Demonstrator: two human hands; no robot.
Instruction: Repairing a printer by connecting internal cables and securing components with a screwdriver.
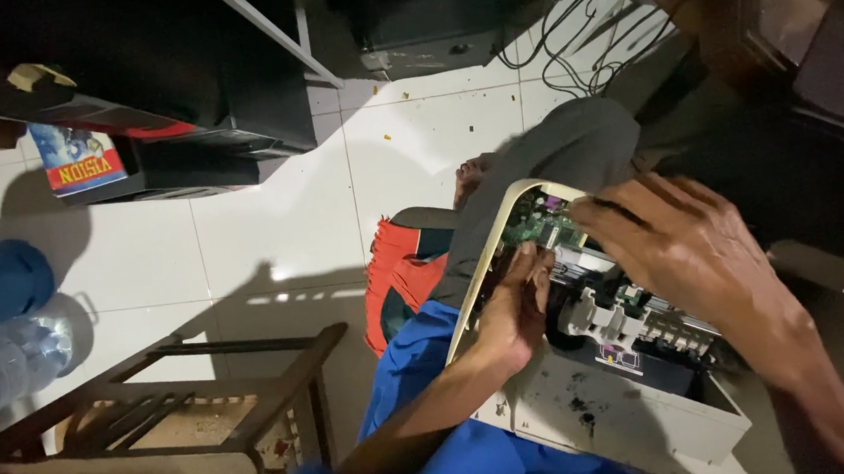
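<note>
Head view: an opened printer, its cream-white casing stripped so that the insides showed, was seen resting on the person's lap at the near right of the scene. A green circuit board was exposed at the far end of the printer, just inside its curved pale edge. White plastic parts and dark mechanisms were visible in the middle of the casing, and dark smudges were seen on the white panel nearer the viewer.

The left hand was reached in from the near side, its fingers curled narrowly against the inside of the printer just below the circuit board; whether anything small was pinched there could not be told. The right hand was spread wide and laid over the top of the printer from the right, its fingertips touching the area beside the circuit board, with nothing seen gripped in it.

Blue trousers were seen beneath the printer, and a grey cloth was draped over the far knee. A red and dark object lay on the white tiled floor to the left of the lap. A wooden chair frame stood at the near left, a clear plastic bottle at the left edge, and tangled black cables at the far side.
</note>
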